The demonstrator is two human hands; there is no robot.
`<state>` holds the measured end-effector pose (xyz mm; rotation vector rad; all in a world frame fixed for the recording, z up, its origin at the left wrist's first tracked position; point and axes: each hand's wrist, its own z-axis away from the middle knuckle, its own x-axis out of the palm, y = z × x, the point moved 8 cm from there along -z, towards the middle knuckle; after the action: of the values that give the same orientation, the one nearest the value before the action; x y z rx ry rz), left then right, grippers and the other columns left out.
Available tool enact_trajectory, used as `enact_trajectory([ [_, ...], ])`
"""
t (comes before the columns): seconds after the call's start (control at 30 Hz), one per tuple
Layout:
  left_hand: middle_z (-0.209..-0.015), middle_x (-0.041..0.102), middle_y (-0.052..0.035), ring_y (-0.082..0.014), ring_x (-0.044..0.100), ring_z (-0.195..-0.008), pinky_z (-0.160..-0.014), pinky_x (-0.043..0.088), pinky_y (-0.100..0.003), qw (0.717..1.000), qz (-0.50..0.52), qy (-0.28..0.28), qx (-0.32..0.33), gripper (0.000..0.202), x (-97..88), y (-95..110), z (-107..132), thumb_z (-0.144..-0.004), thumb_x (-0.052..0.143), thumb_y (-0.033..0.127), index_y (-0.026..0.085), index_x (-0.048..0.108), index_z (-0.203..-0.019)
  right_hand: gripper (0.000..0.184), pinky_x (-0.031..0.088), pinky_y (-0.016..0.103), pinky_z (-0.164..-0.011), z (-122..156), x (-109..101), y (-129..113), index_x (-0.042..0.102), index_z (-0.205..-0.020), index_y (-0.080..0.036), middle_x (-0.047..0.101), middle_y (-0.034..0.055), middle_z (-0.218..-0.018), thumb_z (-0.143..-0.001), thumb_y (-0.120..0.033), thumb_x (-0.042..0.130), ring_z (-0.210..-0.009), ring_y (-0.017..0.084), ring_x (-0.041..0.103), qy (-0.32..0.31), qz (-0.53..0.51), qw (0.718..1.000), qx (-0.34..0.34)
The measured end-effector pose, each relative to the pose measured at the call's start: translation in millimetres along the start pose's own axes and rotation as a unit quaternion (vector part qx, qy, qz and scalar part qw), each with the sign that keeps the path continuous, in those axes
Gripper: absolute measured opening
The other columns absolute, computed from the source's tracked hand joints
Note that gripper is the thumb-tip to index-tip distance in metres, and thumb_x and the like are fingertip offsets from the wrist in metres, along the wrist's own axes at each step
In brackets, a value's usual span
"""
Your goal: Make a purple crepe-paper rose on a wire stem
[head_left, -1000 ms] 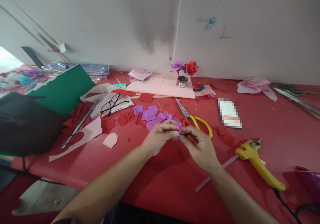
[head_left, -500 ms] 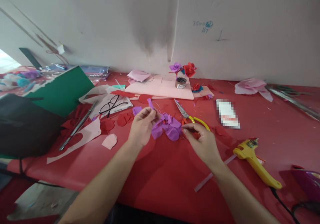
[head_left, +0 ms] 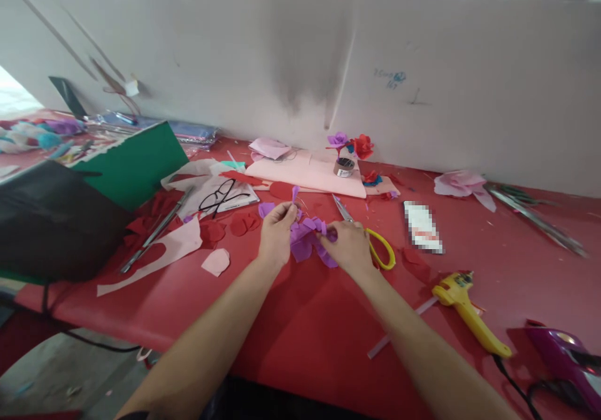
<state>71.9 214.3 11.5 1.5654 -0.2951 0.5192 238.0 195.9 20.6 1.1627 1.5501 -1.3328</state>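
Observation:
My left hand (head_left: 276, 235) is closed in a pinch, and a narrow purple strip (head_left: 295, 193) stands up from its fingertips. A thin wire curves beside those fingers. My right hand (head_left: 346, 248) has its fingers pressed together at the right side of a bunch of purple petals (head_left: 303, 245), which lies between my hands. Whether it grips a petal or something smaller is hidden. Behind my right hand are scissors with yellow handles (head_left: 385, 252). Another purple piece (head_left: 266, 210) rests just left of my left hand.
A yellow glue gun (head_left: 469, 317) lies to the right, near a pixelated phone-shaped object (head_left: 422, 226). Black glasses (head_left: 220, 198), red petals (head_left: 244, 223) and pink scraps (head_left: 216, 261) lie left. Behind stand paper flowers (head_left: 361, 146) in a tape roll (head_left: 344, 168).
My right hand has moved left, closer to my left hand, and is now at the purple petals. More of the yellow scissor handle shows. The camera view has shifted slightly.

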Motion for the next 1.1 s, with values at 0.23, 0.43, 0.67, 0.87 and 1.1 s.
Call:
enact_trajectory([
  [0.23,-0.064,0.052,0.0032,-0.0067,0.041,-0.057,-0.056,0.032,-0.021,1.000,-0.007,-0.013,-0.011,0.018,6.0,2.7,3.6,-0.070,0.071,0.032,0.016,0.068,-0.077,0.022,0.034,0.044,-0.079,-11.5,-18.6,-6.0,0.066,-0.100,-0.020,0.068,0.0117,-0.102,-0.083,-0.021,0.052,-0.101,0.033,0.050,0.091,0.103,0.990,0.017],
  [0.43,-0.062,0.051,0.0037,-0.0066,0.039,-0.056,-0.055,0.032,-0.021,1.000,0.000,-0.016,-0.016,0.017,7.1,5.7,4.2,-0.069,0.072,0.032,0.016,0.068,-0.075,0.019,0.032,0.046,-0.087,-18.3,6.8,-28.9,0.069,-0.094,-0.022,0.068,0.0113,-0.103,-0.084,-0.030,0.055,-0.107,0.034,0.050,0.015,0.039,0.999,-0.009],
  [0.67,-0.069,0.060,0.0011,-0.0085,0.048,-0.062,-0.060,0.037,-0.021,0.999,-0.028,0.011,-0.029,0.014,-0.2,-1.2,2.2,-0.066,0.072,0.026,0.016,0.068,-0.074,0.013,0.040,0.037,-0.081,-18.2,1.5,-17.9,0.070,-0.082,-0.022,0.072,0.0047,-0.087,-0.081,-0.030,0.059,-0.090,0.024,0.061,0.013,-0.148,0.989,0.014],
  [0.87,-0.073,0.065,-0.0025,-0.0108,0.052,-0.063,-0.062,0.041,-0.024,0.984,-0.124,-0.068,-0.104,0.023,15.1,-19.9,15.8,-0.060,0.075,0.018,0.015,0.073,-0.083,0.027,0.046,0.031,-0.067,17.1,4.3,21.7,0.069,-0.080,-0.020,0.069,0.0014,-0.074,-0.070,-0.046,0.068,-0.068,0.017,0.060,-0.019,-0.504,0.856,0.113],
  [1.1,-0.068,0.065,-0.0019,-0.0107,0.054,-0.064,-0.065,0.041,-0.025,0.977,-0.115,-0.121,-0.130,0.021,30.2,-31.8,27.9,-0.057,0.080,0.024,0.013,0.072,-0.072,0.033,0.035,0.023,-0.048,41.3,15.4,22.9,0.065,-0.071,-0.017,0.057,-0.0014,-0.060,-0.060,-0.045,0.079,-0.053,0.010,0.049,-0.064,-0.634,0.749,0.181],
])
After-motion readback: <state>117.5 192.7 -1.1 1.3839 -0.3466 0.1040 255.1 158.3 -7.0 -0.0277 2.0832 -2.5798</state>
